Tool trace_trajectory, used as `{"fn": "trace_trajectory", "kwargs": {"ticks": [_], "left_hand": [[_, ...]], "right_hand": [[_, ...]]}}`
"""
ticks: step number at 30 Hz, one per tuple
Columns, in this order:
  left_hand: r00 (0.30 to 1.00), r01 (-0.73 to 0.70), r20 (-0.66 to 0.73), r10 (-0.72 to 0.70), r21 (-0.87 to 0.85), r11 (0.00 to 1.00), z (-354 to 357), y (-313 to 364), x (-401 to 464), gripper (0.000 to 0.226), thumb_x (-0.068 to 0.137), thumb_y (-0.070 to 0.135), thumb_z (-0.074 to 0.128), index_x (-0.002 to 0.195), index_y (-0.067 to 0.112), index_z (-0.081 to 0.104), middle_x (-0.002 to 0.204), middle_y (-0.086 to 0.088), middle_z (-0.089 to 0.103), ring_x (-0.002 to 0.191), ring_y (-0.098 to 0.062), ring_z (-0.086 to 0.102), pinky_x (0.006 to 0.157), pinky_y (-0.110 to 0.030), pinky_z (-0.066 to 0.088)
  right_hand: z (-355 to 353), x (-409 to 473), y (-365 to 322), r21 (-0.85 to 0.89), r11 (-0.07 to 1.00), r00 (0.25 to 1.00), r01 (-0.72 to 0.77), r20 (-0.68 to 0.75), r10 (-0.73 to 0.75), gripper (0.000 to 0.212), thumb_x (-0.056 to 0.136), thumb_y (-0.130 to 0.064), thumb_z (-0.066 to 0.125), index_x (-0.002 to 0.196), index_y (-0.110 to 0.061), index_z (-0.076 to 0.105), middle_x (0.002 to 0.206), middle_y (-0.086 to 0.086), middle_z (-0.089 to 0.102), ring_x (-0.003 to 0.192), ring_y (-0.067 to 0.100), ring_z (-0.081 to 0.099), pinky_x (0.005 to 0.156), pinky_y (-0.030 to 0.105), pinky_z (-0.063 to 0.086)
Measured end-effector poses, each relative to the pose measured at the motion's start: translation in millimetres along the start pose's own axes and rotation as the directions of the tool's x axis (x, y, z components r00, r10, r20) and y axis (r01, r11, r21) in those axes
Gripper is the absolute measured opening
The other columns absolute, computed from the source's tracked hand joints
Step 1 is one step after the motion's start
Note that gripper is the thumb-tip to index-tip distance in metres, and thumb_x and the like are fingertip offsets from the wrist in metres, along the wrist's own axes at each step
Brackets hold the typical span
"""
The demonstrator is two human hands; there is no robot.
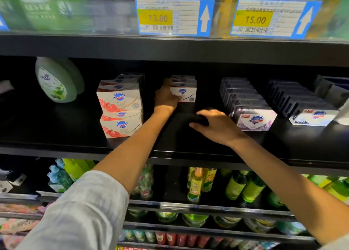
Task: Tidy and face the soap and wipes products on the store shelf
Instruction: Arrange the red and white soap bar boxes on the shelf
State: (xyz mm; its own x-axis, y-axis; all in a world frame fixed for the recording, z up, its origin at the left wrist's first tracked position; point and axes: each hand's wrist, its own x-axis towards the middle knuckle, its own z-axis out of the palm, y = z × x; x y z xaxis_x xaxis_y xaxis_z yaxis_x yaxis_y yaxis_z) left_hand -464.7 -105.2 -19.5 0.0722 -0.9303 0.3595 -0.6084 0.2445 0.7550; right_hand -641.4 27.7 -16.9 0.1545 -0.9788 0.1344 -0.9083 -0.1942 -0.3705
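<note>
- My left hand (166, 96) is reaching deep into the shelf (170, 149), just above the centre of the frame, with its fingers wrapped round the left side of the front white soap box (184, 94). I grip it there, I judge, so I can draw that short row forward to the shelf edge.
- That box sits well back from the front, with more of its kind lined up behind it, which is why I think it needs pulling out.
- My right hand (213, 126) rests on the shelf right of centre, fingers curled over a dark thing I cannot make out. It seems to brace me while I reach.
- The red pomegranate boxes (120, 106) at centre left are stacked, with the top one tilted and sitting askew.
- The lavender soap box (254, 118) at right sits nearer the edge, label out, so it looks tidier already.
- A green bottle (56, 79) leans at upper left.
</note>
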Motion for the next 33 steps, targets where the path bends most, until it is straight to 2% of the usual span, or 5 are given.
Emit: {"fn": "trace_trajectory", "kwargs": {"ticks": [16,20,26,30,33], "left_hand": [[1.0,0.011,0.024,-0.016,0.189,0.982,-17.4,23.2,-25.4,0.072,0.094,0.018,0.069,0.156,0.017,0.033,0.134,-0.019,0.064,0.12,-0.042,0.063,0.096,-0.047,0.054],[0.996,-0.085,0.042,0.075,0.346,0.934,-46.0,41.3,-79.8,0.039,0.099,0.027,0.061,0.134,0.011,0.059,0.121,-0.02,0.066,0.107,-0.042,0.065,0.078,-0.039,0.049],[0.955,-0.245,-0.13,0.266,0.158,0.957,-93.3,25.4,-154.9,0.03,0.102,0.028,0.065,0.13,0.017,0.065,0.121,-0.002,0.067,0.108,-0.017,0.064,0.09,-0.03,0.051],[0.907,-0.301,-0.282,0.313,0.086,0.95,-116.7,9.3,-178.5,0.016,0.101,0.015,0.066,0.117,0.013,0.07,0.108,0.005,0.067,0.094,0.001,0.055,0.084,-0.004,0.039],[0.859,-0.41,-0.293,0.42,0.098,0.907,-123.4,4.6,-184.2,0.016,0.099,0.006,0.064,0.113,0.01,0.071,0.104,0.005,0.067,0.093,0.001,0.055,0.087,-0.006,0.039]], "right_hand": [[4.2,1.5,4.7,-0.024,0.999,0.998,0.034,-0.049,-0.035,0.061,0.096,-0.062,0.061,0.144,-0.024,0.058,0.142,0.002,0.058,0.135,0.023,0.052,0.108,0.033,0.04],[3.1,1.9,3.7,-0.033,0.999,0.999,0.018,-0.034,-0.019,0.058,0.096,-0.066,0.057,0.142,-0.03,0.056,0.139,0.0,0.059,0.133,0.023,0.052,0.109,0.036,0.042],[0.6,8.1,-17.2,-0.016,0.996,0.996,0.083,-0.015,-0.083,0.052,0.098,-0.059,0.059,0.143,-0.031,0.058,0.14,-0.001,0.062,0.131,0.02,0.056,0.107,0.034,0.044],[1.4,18.6,-49.5,0.235,0.96,0.988,0.151,-0.06,-0.141,0.049,0.097,-0.049,0.068,0.14,-0.028,0.064,0.138,-0.005,0.067,0.13,0.013,0.059,0.106,0.025,0.045],[5.8,30.0,-78.5,0.349,0.917,0.98,0.192,-0.115,-0.162,0.048,0.098,-0.042,0.07,0.142,-0.025,0.062,0.137,-0.004,0.066,0.127,0.011,0.061,0.105,0.024,0.046]]}}
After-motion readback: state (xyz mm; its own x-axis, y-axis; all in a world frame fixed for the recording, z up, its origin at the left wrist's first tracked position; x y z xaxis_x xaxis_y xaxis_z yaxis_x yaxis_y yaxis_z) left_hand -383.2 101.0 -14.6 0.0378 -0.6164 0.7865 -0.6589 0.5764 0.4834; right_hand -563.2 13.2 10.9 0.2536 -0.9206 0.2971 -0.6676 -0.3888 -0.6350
